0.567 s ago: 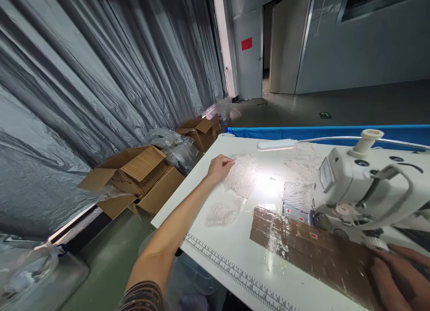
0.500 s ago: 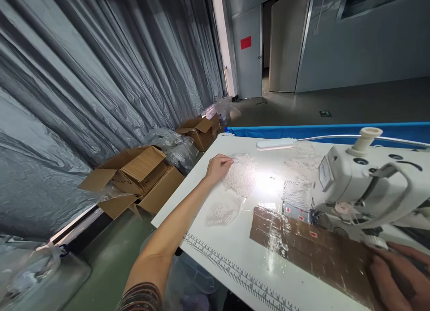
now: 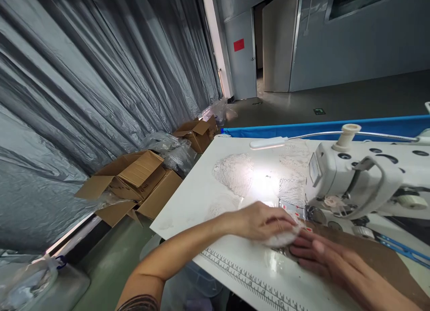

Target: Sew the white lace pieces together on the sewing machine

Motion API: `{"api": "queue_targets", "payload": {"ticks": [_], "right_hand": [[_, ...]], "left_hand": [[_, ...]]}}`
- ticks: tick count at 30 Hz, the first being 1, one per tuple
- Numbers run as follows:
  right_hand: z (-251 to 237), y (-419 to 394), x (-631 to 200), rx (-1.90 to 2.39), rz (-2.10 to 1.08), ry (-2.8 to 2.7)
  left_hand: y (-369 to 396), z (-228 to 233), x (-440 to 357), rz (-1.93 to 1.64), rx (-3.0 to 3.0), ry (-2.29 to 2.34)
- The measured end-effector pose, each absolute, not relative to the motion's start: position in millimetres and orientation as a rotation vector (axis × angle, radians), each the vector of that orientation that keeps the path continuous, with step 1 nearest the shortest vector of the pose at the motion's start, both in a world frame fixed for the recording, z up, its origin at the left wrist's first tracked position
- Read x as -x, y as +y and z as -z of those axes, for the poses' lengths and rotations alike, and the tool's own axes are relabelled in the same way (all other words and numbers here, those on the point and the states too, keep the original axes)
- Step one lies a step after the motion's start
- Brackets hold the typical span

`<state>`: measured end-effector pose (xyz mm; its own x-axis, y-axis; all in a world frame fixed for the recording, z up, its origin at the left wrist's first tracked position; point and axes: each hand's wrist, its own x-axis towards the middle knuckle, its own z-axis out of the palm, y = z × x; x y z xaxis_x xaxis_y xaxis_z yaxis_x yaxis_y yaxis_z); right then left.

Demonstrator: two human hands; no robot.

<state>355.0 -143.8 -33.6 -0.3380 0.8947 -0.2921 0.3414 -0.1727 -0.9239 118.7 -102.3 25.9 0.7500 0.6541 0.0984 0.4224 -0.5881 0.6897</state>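
My left hand is over the front of the white sewing table, its fingers closed on a small piece of white lace. Facing it from the right, my right hand has its fingers stretched out, their tips close beside the lace; whether they touch it I cannot tell. Both hands are over the brown sheet in front of the white sewing machine. A larger lace piece lies flat behind my left hand, and more lace lies left of the machine head.
A lamp on a thin bendy stem lights the tabletop. Blue-handled tweezers or a similar tool lie right of the brown sheet. A printed ruler runs along the front edge. Open cardboard boxes stand on the floor at left.
My left hand has left the lace at the back and come forward and right, now with a small lace piece. My right hand has moved left toward it, uncovering the blue tool.
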Motion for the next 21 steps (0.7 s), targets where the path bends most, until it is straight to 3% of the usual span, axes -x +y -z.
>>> {"api": "queue_targets", "payload": {"ticks": [2,4,10,15,21], "right_hand": [[29,-137,-347,1.380,-1.622,-1.626],[29,-132,-341,1.349,-1.630,-1.696],[47,-129,-348,1.404,-1.447,-1.856],[51,-130,-371,1.600,-1.366,-1.871],[11,-129,-372,1.609,-1.436,-1.940]], "left_hand": [[-105,-27,-131,-0.394,-2.322,0.680],[-93,-28,-130,-0.408,-2.410,0.850],[-11,-21,-71,-0.548,-2.284,2.061],[4,-7,-40,-0.356,-2.236,1.949],[2,-2,-39,-0.322,-2.359,1.834]]}}
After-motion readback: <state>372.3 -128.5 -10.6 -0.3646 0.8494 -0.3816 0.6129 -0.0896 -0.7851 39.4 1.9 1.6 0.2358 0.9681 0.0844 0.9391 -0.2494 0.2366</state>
